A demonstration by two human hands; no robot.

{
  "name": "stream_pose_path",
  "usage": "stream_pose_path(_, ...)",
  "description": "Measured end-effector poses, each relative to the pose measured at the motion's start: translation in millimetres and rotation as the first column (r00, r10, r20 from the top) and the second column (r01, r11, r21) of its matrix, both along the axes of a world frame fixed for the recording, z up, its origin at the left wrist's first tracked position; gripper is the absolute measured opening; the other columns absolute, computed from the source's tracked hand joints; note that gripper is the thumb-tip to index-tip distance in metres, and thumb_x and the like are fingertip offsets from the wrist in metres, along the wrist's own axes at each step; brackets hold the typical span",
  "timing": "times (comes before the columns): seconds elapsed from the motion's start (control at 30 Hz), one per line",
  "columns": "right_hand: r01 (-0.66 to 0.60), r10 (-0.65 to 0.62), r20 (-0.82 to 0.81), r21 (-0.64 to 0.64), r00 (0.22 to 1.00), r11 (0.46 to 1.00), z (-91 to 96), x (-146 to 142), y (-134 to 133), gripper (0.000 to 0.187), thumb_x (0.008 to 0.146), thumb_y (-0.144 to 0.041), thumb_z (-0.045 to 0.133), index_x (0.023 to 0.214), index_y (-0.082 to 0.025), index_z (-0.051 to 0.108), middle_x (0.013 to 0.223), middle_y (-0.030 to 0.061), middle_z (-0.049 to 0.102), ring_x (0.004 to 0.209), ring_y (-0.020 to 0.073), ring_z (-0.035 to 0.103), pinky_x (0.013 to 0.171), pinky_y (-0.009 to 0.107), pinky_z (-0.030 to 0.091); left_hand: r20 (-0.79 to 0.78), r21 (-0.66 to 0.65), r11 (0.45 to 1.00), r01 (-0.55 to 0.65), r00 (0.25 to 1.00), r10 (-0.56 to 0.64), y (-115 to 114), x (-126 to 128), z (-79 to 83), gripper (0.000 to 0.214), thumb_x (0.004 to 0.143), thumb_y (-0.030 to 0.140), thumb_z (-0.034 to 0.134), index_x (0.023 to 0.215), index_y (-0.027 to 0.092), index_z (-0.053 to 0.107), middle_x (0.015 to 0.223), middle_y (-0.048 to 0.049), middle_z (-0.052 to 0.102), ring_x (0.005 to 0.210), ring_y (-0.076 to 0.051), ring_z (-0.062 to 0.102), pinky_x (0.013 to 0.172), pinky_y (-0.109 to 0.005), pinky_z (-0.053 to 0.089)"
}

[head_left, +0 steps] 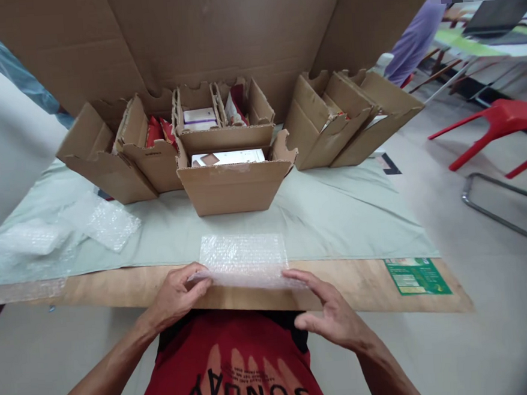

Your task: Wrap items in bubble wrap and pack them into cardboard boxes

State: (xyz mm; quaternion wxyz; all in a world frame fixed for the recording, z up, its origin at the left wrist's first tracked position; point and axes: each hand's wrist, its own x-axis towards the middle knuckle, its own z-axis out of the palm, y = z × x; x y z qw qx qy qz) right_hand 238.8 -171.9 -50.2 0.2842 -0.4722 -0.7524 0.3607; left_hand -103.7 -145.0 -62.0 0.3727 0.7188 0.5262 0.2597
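A small sheet of bubble wrap (244, 258) lies flat at the table's near edge, half on the pale green cloth (337, 216). My left hand (176, 297) pinches its near left edge with curled fingers. My right hand (330, 310) rests its fingertips on the near right edge, fingers stretched out. Straight behind the sheet stands an open cardboard box (235, 184) with a white packet inside.
Several more open cardboard boxes (120, 150) with red and white packets stand in a row at the back, against a large cardboard sheet (216, 32). Loose bubble wrap (58, 233) lies at the left. A green card (417, 276) lies at the right. A red chair (497, 124) stands further right.
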Motion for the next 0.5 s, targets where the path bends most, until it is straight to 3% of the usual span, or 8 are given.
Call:
stream_pose_path(0.07,0.063,-0.061,0.034,-0.064,0.998,0.996,-6.6,3.1,-1.3,0.067,0.081,-0.049,0.076,0.141,-0.025,0.058,0.139,0.013,0.066,0.125,0.0315,0.065,0.101,0.047,0.056,0.01,-0.068,0.996,-0.055,0.998,0.055,2.5,4.0,1.2,0.021,0.093,0.036,0.056,0.086,0.02,0.068,0.078,-0.0006,0.071,0.073,-0.016,0.066,0.067,-0.027,0.051)
stream_pose_path(0.1,0.112,-0.109,0.042,-0.09,0.993,0.99,-11.9,1.8,-0.6,0.062,0.084,-0.046,0.073,0.14,-0.025,0.059,0.136,0.0127,0.068,0.123,0.0308,0.066,0.101,0.046,0.056,0.01,-0.085,0.993,-0.078,0.997,0.079,4.2,6.2,0.9,0.023,0.092,0.037,0.057,0.083,0.019,0.068,0.074,0.0001,0.068,0.07,-0.016,0.063,0.065,-0.026,0.049)
stream_pose_path(0.17,0.222,-0.221,0.019,-0.142,0.975,0.965,-23.5,-4.8,3.9,0.043,0.091,-0.041,0.064,0.129,-0.022,0.065,0.112,0.0099,0.077,0.102,0.0259,0.074,0.087,0.04,0.061,-0.007,-0.1,0.986,-0.131,0.991,0.131,8.3,10.3,-0.7,0.026,0.091,0.04,0.056,0.08,0.019,0.066,0.071,0.001,0.065,0.066,-0.015,0.059,0.062,-0.026,0.045)
stream_pose_path(0.27,0.353,-0.368,-0.057,-0.181,0.928,0.918,-36.5,-17.5,15.1,0.035,0.094,-0.041,0.058,0.119,-0.018,0.067,0.078,0.0027,0.071,0.068,0.0178,0.069,0.064,0.029,0.058,-0.084,-0.058,0.975,-0.216,0.974,0.211,16.2,15.2,-3.6,0.028,0.09,0.043,0.055,0.077,0.02,0.063,0.065,0.0031,0.059,0.06,-0.013,0.053,0.058,-0.025,0.04)
stream_pose_path(0.37,0.445,-0.451,-0.028,-0.117,0.892,0.888,-42.4,-26.3,24.0,0.036,0.092,-0.039,0.06,0.121,-0.018,0.065,0.077,0.0015,0.071,0.063,0.0161,0.066,0.063,0.028,0.056,-0.194,0.055,0.964,-0.26,0.944,0.266,26.3,19.9,-7.9,0.028,0.09,0.043,0.054,0.072,0.022,0.058,0.06,0.0045,0.054,0.056,-0.013,0.05,0.058,-0.025,0.037)
stream_pose_path(0.5,0.503,-0.503,0.164,0.042,0.849,0.863,-48.2,-31.3,25.9,0.035,0.093,-0.038,0.056,0.122,-0.02,0.065,0.074,0.0004,0.072,0.06,0.0173,0.067,0.063,0.03,0.054,-0.403,0.204,0.956,-0.211,0.872,0.278,37.9,28.1,-17.8,0.019,0.091,0.036,0.056,0.077,0.023,0.061,0.068,0.0008,0.064,0.064,-0.017,0.06,0.067,-0.028,0.042)
